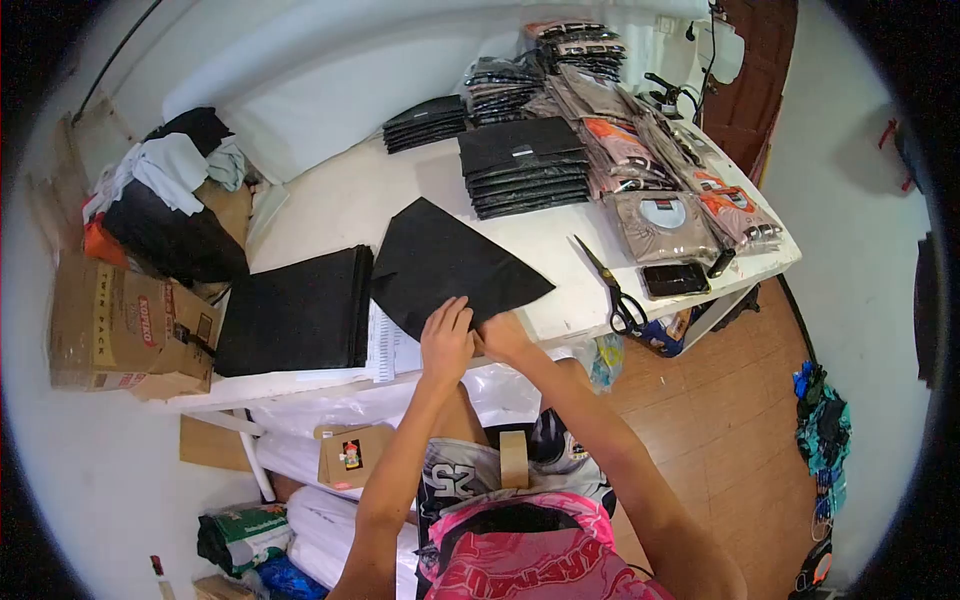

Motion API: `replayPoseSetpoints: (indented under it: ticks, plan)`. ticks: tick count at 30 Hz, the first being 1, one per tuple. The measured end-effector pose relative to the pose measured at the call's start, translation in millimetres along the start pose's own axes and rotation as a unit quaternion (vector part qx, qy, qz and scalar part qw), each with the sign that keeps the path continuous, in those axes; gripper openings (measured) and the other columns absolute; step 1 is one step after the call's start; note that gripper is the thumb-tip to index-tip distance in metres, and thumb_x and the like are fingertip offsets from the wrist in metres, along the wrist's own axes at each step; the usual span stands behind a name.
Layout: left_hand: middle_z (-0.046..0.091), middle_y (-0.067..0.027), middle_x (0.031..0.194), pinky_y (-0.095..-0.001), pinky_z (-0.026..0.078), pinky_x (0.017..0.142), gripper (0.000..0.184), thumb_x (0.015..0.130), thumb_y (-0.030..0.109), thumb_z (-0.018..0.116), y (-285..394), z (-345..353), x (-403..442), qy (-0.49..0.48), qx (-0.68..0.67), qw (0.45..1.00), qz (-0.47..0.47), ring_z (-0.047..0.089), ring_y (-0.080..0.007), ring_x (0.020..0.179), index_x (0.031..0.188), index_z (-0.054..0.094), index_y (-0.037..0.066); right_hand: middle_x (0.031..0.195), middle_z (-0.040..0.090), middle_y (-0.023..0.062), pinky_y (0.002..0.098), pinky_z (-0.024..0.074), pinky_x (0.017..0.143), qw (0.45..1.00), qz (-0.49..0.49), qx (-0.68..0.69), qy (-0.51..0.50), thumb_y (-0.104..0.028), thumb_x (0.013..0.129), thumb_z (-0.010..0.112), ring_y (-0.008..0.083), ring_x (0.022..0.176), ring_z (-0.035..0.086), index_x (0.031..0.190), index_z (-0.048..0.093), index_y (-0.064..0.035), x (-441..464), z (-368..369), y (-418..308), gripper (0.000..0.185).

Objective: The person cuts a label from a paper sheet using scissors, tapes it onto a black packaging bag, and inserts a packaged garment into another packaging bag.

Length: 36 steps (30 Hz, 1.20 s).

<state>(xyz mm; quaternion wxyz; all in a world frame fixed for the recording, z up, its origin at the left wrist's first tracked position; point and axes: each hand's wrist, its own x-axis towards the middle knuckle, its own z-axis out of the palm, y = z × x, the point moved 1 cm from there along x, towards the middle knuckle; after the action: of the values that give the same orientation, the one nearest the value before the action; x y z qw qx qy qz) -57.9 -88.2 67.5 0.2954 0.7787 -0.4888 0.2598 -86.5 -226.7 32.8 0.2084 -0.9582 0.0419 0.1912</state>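
A black sheet [455, 262], smooth like plastic or thin fabric, lies at an angle over the table's front part, its near edge at my hands. My left hand [448, 340] has its fingers together over that edge, pressing the sheet; its thumb is hidden. Close beside it, my right hand [505, 338] is closed at the same edge, with the fingertips mostly out of sight. To the left sits a neat stack of black sheets [290, 312], partly on printed paper [390, 345]. Black-handled scissors [612, 285] lie to the right.
Folded black packs [525, 170] stand behind the sheet. Brown and orange packets [660, 225] fill the right side, with a phone [675, 280] near the table's edge [560, 330]. A cardboard box [130, 330] and piled cloth [175, 200] are at left.
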Motion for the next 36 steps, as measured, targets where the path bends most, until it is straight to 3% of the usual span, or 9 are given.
replayPoseSetpoints:
  ticks: [1, 2, 3, 4, 11, 17, 25, 28, 36]
  plan:
    - [0.062, -0.0131, 0.121, -0.0426, 0.046, 0.096, 0.028, 0.069, -0.003, 0.063, 1, -1, -1, 0.0, -0.013, 1.0, 0.006, 0.058, -0.0318, 0.113, 0.097, 0.06, 0.001, 0.127, 0.055, 0.0174, 0.0522, 0.0329, 0.105, 1.0, -0.002, 0.0, 0.0, -0.034, 0.084, 0.058, 0.0348, 0.12, 0.049, 0.122, 0.058, -0.0082, 11, 11, 4, 0.046]
    - [0.062, -0.0131, 0.121, -0.0426, 0.046, 0.096, 0.028, 0.069, -0.003, 0.063, 2, -3, 1, 0.0, -0.011, 1.0, 0.006, 0.058, -0.0318, 0.113, 0.097, 0.06, 0.001, 0.127, 0.055, 0.0173, 0.0528, 0.0334, 0.104, 0.953, -0.136, -0.054, 0.267, -0.034, 0.081, 0.06, 0.0347, 0.121, 0.049, 0.121, 0.059, -0.0085, 32, 28, 13, 0.047]
    - [0.063, -0.0131, 0.119, -0.0429, 0.047, 0.095, 0.027, 0.069, -0.003, 0.061, 4, -6, 5, 0.014, -0.012, 1.0, 0.019, 0.058, -0.0318, 0.113, 0.096, 0.061, 0.001, 0.127, 0.055, 0.0171, 0.0534, 0.034, 0.104, 0.815, -0.257, -0.102, 0.509, -0.034, 0.079, 0.061, 0.0346, 0.123, 0.048, 0.12, 0.06, -0.0088, 31, 26, 8, 0.048]
    - [0.063, -0.0131, 0.117, -0.0432, 0.047, 0.094, 0.027, 0.069, -0.003, 0.06, 6, -10, 9, 0.026, -0.013, 0.999, 0.033, 0.059, -0.0318, 0.112, 0.096, 0.062, 0.0, 0.128, 0.055, 0.0164, 0.0536, 0.0324, 0.106, 0.871, -0.23, -0.144, 0.41, -0.031, 0.075, 0.064, 0.0363, 0.124, 0.047, 0.122, 0.059, -0.0084, 47, 13, 10, 0.052]
    - [0.064, -0.0142, 0.117, -0.0441, 0.048, 0.092, 0.023, 0.07, -0.007, 0.057, 21, -43, 29, 0.102, -0.004, 0.992, 0.077, 0.06, -0.0325, 0.112, 0.092, 0.061, -0.002, 0.128, 0.055, 0.0164, 0.0539, 0.0324, 0.105, 0.866, -0.219, -0.112, 0.435, -0.031, 0.075, 0.065, 0.037, 0.123, 0.047, 0.122, 0.059, -0.0086, 53, -22, -23, 0.052]
    - [0.064, -0.0167, 0.119, -0.0449, 0.047, 0.095, 0.025, 0.071, -0.008, 0.055, 5, -22, -1, 0.036, 0.005, 0.999, 0.005, 0.059, -0.0364, 0.113, 0.094, 0.058, 0.0, 0.127, 0.056, 0.0164, 0.0542, 0.0324, 0.105, 0.867, -0.197, -0.077, 0.451, -0.03, 0.074, 0.065, 0.0377, 0.123, 0.047, 0.122, 0.059, -0.0087, 21, -5, -16, 0.053]
    - [0.053, -0.0198, 0.133, -0.0448, 0.041, 0.103, 0.066, 0.066, -0.011, 0.052, 10, -5, -12, -0.059, -0.023, 0.998, -0.022, 0.05, -0.0371, 0.125, 0.131, 0.052, 0.0, 0.126, 0.056, 0.0164, 0.0546, 0.0324, 0.104, 0.873, -0.154, -0.046, 0.461, -0.029, 0.073, 0.066, 0.0387, 0.122, 0.047, 0.122, 0.059, -0.0089, -25, 15, -12, 0.053]
    - [0.053, -0.0197, 0.134, -0.0441, 0.041, 0.104, 0.068, 0.065, -0.013, 0.05, 19, -24, 2, -0.009, -0.029, 0.999, -0.028, 0.049, -0.0367, 0.126, 0.132, 0.052, 0.001, 0.126, 0.056, 0.0164, 0.0548, 0.0324, 0.104, 0.872, -0.138, -0.034, 0.468, -0.029, 0.073, 0.067, 0.0391, 0.121, 0.047, 0.122, 0.059, -0.009, -20, -5, -17, 0.054]
    - [0.055, -0.0197, 0.132, -0.0439, 0.041, 0.104, 0.069, 0.064, -0.016, 0.051, 47, -68, 21, -0.01, -0.038, 0.997, -0.069, 0.048, -0.0367, 0.127, 0.13, 0.054, 0.001, 0.124, 0.056, 0.0167, 0.0549, 0.0319, 0.103, 0.887, -0.074, -0.029, 0.455, -0.024, 0.069, 0.07, 0.0381, 0.12, 0.047, 0.122, 0.059, -0.0118, -47, -15, -14, 0.056]
